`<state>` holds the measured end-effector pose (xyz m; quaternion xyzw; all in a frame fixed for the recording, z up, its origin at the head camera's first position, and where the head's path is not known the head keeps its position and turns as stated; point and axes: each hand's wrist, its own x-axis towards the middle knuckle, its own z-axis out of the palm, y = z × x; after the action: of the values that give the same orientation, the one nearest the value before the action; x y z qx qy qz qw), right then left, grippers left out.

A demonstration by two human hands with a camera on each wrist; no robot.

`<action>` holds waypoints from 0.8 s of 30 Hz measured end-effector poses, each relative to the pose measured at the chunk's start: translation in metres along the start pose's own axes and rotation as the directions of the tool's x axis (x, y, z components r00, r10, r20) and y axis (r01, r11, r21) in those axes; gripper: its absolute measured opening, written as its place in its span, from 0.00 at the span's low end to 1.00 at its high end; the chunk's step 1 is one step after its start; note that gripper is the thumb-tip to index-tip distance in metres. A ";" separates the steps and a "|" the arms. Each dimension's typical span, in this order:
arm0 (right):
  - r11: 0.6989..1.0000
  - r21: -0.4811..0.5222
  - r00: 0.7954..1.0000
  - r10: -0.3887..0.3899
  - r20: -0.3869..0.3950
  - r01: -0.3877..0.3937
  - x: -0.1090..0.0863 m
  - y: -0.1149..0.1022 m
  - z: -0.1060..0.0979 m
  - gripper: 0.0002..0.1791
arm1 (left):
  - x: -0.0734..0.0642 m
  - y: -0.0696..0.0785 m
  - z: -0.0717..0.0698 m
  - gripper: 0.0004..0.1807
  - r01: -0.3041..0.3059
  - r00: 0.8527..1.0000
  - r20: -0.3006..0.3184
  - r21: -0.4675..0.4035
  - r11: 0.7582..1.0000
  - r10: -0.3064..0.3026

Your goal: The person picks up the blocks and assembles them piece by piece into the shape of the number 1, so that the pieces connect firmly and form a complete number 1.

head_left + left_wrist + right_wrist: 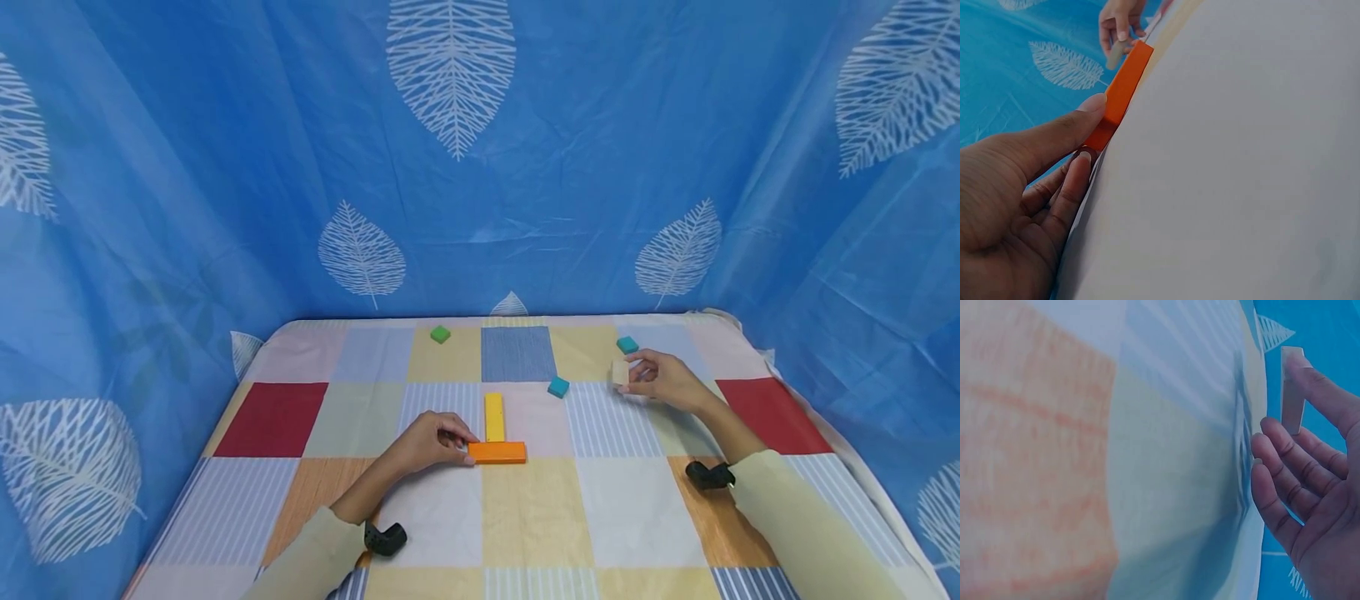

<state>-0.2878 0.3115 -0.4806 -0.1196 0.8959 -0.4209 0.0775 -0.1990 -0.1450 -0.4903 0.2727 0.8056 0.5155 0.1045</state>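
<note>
My left hand (pixel 431 440) pinches the left end of an orange block (pixel 501 453) between thumb and fingers; the block lies crosswise on the cloth. A yellow block (pixel 494 417) runs away from me behind it, its near end up against the orange one, so the two form an upside-down T. Farther right, my right hand (pixel 667 380) holds a pale, wood-coloured block (pixel 619 372) between thumb and fingers. In the right wrist view this pale block (pixel 1291 394) appears raised off the cloth. A small teal block (pixel 627 344) lies just beyond the right hand.
Another teal block (pixel 558 387) lies between the yellow block and the right hand. Near the table's far edge sits a green block (pixel 440 334). Patchwork cloth (pixel 532 525) covers the table, and blue leaf-patterned curtains (pixel 570 167) enclose its back and sides.
</note>
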 end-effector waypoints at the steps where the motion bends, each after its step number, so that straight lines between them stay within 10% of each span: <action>1: 1.000 0.007 1.000 -0.002 0.001 0.002 0.001 -0.002 0.001 0.34 | 0.000 0.000 0.000 0.13 0.004 1.000 0.000 0.003 1.000 -0.004; 24: 0.993 0.011 0.993 -0.119 0.008 0.119 0.011 -0.039 0.033 0.35 | -0.001 0.000 0.000 0.13 -0.012 1.000 -0.016 0.017 1.000 0.013</action>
<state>-0.2843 0.2605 -0.4722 -0.1742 0.8845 -0.4289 0.0570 -0.1986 -0.1457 -0.4904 0.2743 0.8090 0.5116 0.0924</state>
